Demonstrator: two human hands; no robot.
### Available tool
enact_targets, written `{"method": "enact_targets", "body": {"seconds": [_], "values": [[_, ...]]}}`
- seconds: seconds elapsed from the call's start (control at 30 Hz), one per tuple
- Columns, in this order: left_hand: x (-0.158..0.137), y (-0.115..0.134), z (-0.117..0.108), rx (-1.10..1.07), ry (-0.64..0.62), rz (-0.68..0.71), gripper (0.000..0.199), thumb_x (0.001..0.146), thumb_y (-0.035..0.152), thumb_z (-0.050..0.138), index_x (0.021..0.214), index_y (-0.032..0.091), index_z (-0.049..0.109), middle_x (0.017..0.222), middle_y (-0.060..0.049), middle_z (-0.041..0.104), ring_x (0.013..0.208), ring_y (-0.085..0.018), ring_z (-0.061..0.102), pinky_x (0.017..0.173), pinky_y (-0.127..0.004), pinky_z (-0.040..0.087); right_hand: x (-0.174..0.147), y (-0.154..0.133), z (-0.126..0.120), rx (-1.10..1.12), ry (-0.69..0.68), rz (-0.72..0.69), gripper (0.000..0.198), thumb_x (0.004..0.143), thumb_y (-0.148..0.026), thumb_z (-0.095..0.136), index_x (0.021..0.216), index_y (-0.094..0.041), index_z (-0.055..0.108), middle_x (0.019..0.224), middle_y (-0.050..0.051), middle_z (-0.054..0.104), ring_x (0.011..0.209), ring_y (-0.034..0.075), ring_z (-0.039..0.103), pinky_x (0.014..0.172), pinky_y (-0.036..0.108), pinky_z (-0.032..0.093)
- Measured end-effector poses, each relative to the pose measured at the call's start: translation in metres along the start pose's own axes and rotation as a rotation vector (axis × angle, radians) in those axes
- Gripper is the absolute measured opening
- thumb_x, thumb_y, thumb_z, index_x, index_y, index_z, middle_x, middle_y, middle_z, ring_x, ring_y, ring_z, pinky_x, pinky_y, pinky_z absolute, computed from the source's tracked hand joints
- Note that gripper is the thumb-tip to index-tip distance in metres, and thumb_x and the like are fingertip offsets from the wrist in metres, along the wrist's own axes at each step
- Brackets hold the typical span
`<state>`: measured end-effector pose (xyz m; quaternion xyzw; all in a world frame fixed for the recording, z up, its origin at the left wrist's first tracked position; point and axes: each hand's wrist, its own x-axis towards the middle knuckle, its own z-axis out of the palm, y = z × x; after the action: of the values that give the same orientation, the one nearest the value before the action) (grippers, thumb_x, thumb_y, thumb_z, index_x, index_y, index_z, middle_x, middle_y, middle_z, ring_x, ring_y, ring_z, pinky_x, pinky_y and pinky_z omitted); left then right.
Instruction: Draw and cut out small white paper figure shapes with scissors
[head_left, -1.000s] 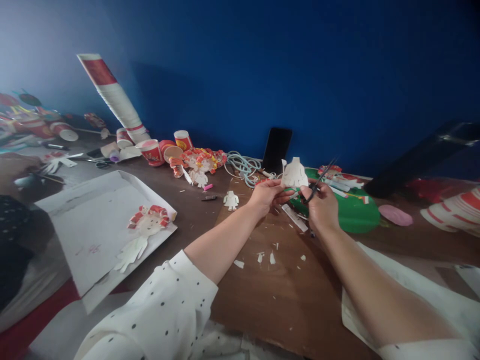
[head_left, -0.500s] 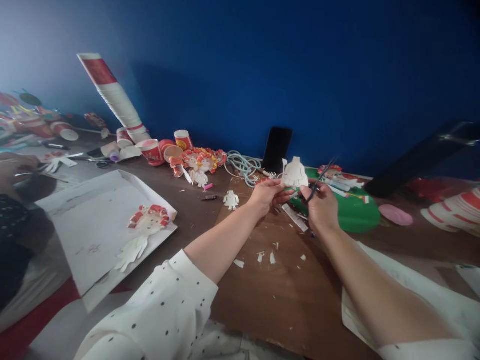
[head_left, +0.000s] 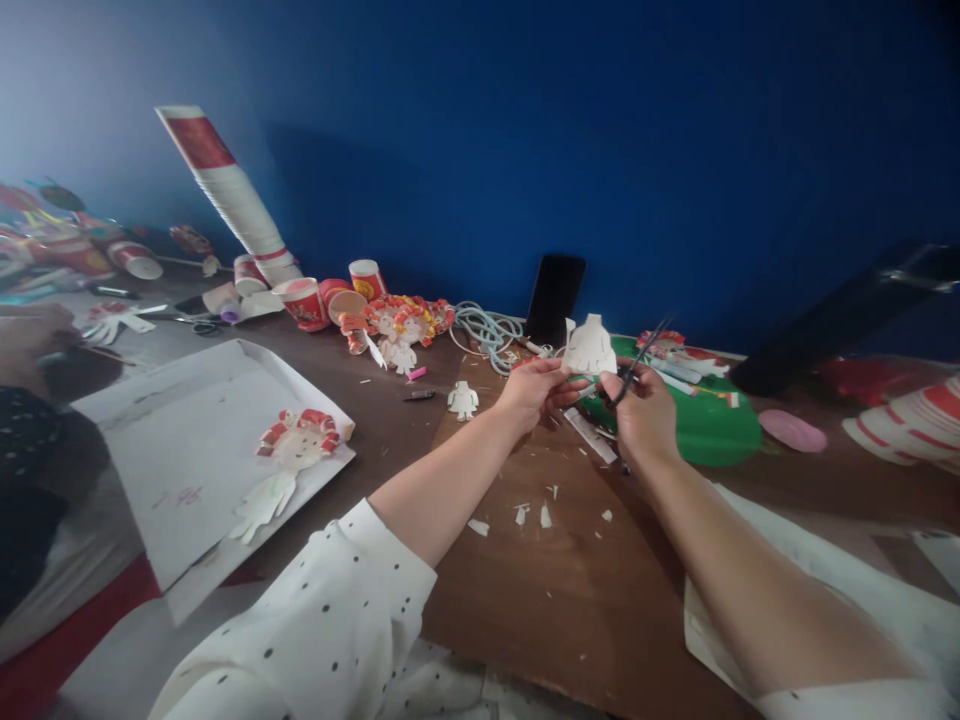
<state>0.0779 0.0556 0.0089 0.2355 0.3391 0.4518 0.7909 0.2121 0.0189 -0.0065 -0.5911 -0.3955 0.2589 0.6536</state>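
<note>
Pinched in my left hand [head_left: 536, 388] is a white paper cutout [head_left: 589, 347], held up above the brown table. My right hand [head_left: 646, 412] is closed round dark-handled scissors [head_left: 627, 382], whose blades point up and to the right, beside the cutout's right edge. Whether the blades touch the paper I cannot tell. A smaller white paper figure [head_left: 463, 400] lies on the table to the left of my hands. Several paper scraps [head_left: 545, 516] are scattered below them.
A black phone [head_left: 555, 298] leans on the blue wall behind a coiled cable [head_left: 487, 335]. Red paper cups [head_left: 304, 303] and a tall cup stack [head_left: 240, 195] stand left. A green disc [head_left: 709, 425] lies right. At far left is another person's hand [head_left: 34, 335].
My hands, the cutout and the scissors stay almost in place. At the far left, the other person's hand and dark sleeve have shifted slightly.
</note>
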Motion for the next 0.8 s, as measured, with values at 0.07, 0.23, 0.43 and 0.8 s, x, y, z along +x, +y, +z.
{"method": "enact_targets", "body": {"seconds": [0.07, 0.23, 0.43, 0.8], "values": [[-0.0004, 0.0002, 0.0002, 0.007, 0.003, 0.0, 0.015, 0.082, 0.003, 0.064, 0.094, 0.01, 0.059, 0.085, -0.008, 0.069, 0.079, -0.017, 0.073, 0.076, -0.028, 0.06, 0.0005, 0.0012, 0.0001, 0.001, 0.005, 0.0, 0.042, 0.062, -0.033, 0.076, 0.101, -0.02, 0.065, 0.072, -0.003, 0.064, 0.062, 0.013, 0.057, 0.055, 0.025, 0.045], [-0.0007, 0.0002, 0.0006, 0.026, -0.002, 0.01, 0.015, 0.082, 0.002, 0.062, 0.095, 0.011, 0.06, 0.085, -0.009, 0.069, 0.083, -0.019, 0.073, 0.078, -0.03, 0.06, 0.0044, 0.0066, -0.0011, -0.017, 0.0, -0.018, 0.041, 0.063, -0.034, 0.075, 0.1, -0.02, 0.065, 0.075, -0.002, 0.066, 0.064, 0.014, 0.059, 0.055, 0.025, 0.045], [0.001, -0.0007, 0.0, 0.01, 0.004, 0.0, 0.017, 0.082, 0.004, 0.064, 0.097, 0.011, 0.059, 0.087, -0.01, 0.07, 0.084, -0.019, 0.073, 0.078, -0.029, 0.061, 0.0051, 0.0073, -0.0018, -0.023, -0.003, -0.018, 0.042, 0.062, -0.033, 0.076, 0.101, -0.019, 0.066, 0.073, -0.002, 0.065, 0.063, 0.013, 0.057, 0.055, 0.024, 0.044], [0.001, -0.0003, -0.0002, 0.037, -0.007, 0.017, 0.019, 0.083, 0.004, 0.062, 0.1, 0.011, 0.057, 0.086, -0.01, 0.069, 0.081, -0.019, 0.073, 0.073, -0.027, 0.061, 0.0005, 0.0008, -0.0002, 0.031, 0.005, 0.018, 0.042, 0.06, -0.029, 0.078, 0.099, -0.02, 0.066, 0.072, -0.003, 0.064, 0.065, 0.014, 0.059, 0.058, 0.025, 0.045]]}}
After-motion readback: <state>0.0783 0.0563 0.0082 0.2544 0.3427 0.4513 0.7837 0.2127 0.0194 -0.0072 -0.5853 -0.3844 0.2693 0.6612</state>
